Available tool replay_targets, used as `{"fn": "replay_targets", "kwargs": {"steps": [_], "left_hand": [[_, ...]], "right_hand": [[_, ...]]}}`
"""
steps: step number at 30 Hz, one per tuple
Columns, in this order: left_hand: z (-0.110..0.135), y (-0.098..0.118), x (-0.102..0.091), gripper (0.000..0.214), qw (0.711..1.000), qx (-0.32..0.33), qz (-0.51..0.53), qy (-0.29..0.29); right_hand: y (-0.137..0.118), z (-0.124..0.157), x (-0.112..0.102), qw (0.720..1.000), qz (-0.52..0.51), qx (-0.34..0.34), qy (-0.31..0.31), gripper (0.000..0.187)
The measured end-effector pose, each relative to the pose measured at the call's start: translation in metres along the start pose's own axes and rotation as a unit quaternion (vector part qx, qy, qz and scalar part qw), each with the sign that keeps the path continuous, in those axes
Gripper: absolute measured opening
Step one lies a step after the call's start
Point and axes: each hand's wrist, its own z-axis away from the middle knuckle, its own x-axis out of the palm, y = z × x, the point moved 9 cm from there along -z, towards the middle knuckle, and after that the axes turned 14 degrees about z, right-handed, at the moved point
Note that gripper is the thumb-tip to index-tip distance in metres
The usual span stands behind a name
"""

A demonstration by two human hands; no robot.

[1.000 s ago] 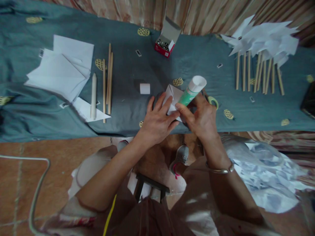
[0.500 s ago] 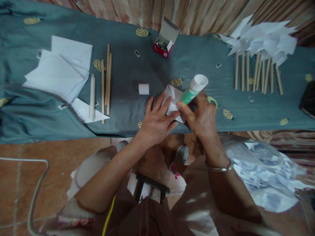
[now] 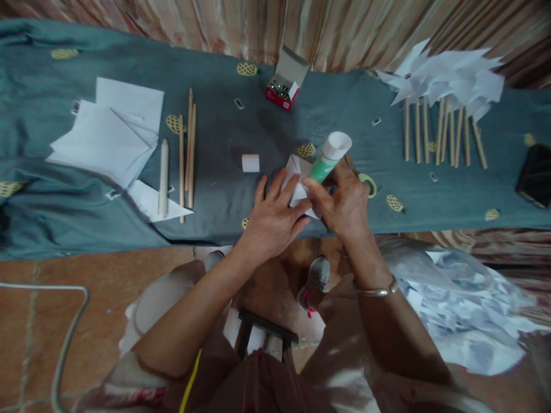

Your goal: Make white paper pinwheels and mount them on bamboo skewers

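My left hand (image 3: pixel 273 215) lies flat with fingers spread on a small folded white paper piece (image 3: pixel 297 172) on the grey-green cloth (image 3: pixel 224 137). My right hand (image 3: pixel 346 203) grips a green glue stick (image 3: pixel 329 156) with a white end, tilted up to the right, its lower tip against the paper where the two hands meet. Part of the paper is hidden under my fingers.
A stack of white paper squares (image 3: pixel 107 135), wooden sticks (image 3: pixel 187 146) and a white stick (image 3: pixel 163 175) lie at left. A small white cap (image 3: pixel 250 163) and a red box (image 3: pixel 282 92) sit nearby. Finished paper pinwheels (image 3: pixel 447 103) lie at right, a tape roll (image 3: pixel 368 183) beside my right hand.
The view has shifted slightly, so everything sits a little lower and to the left. My hands, the glue stick and the paper stay together much as before.
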Motion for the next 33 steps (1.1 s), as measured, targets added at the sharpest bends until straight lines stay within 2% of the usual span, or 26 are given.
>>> {"fn": "replay_targets", "kwargs": {"steps": [8,12,17,22,26,29,31,33], "left_hand": [[0.0,-0.001,0.0,0.03,1.0,0.001,-0.003,0.003],[-0.001,-0.001,-0.001,0.033,1.0,-0.002,-0.009,0.001],[-0.001,0.0,-0.002,0.032,1.0,-0.007,-0.011,-0.001],[0.001,-0.002,-0.008,0.033,1.0,0.012,-0.001,0.016],[0.002,-0.01,-0.042,0.033,0.993,0.043,0.017,0.105],[0.006,-0.031,-0.072,0.041,0.981,0.011,-0.002,0.193],[0.006,-0.047,-0.08,0.045,0.979,-0.021,-0.008,0.203],[0.005,-0.062,-0.08,0.046,0.981,-0.052,0.0,0.186]], "right_hand": [[0.001,-0.003,0.0,0.998,-0.053,0.017,-0.003,0.033],[0.014,-0.005,0.003,0.979,-0.19,0.069,0.001,0.031],[0.031,-0.008,0.01,0.9,-0.406,0.159,0.017,0.031],[0.042,-0.007,0.015,0.813,-0.531,0.239,0.011,0.03],[0.047,-0.003,0.02,0.74,-0.61,0.283,-0.001,0.026],[0.045,0.001,0.025,0.681,-0.664,0.308,-0.028,0.023],[0.042,0.004,0.028,0.65,-0.691,0.312,-0.045,0.022],[0.04,0.006,0.03,0.638,-0.702,0.31,-0.059,0.023]]}}
